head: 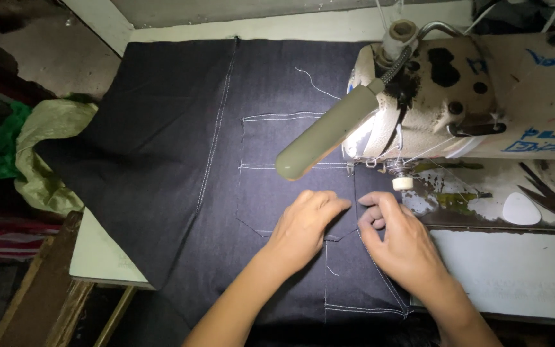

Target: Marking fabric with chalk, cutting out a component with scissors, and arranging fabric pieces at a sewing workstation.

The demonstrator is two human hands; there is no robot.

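Observation:
A dark denim panel (181, 141) with white stitch lines and a sewn pocket lies flat on the sewing table. My left hand (303, 225) presses flat on the cloth, fingertips pointing toward the needle area. My right hand (396, 234) rests beside it, fingers curled, pinching the fabric edge just in front of the presser foot. The worn cream sewing machine (457, 96) stands at the right, its head above the cloth. A pale green lamp (322, 132) on a flexible neck hangs over the pocket.
Black scissors (550, 196) lie on the machine bed at far right. A white chalk piece (520, 209) sits near them. Green plastic bags (40, 148) bulge off the table's left edge. The pale tabletop (515, 263) shows at the right.

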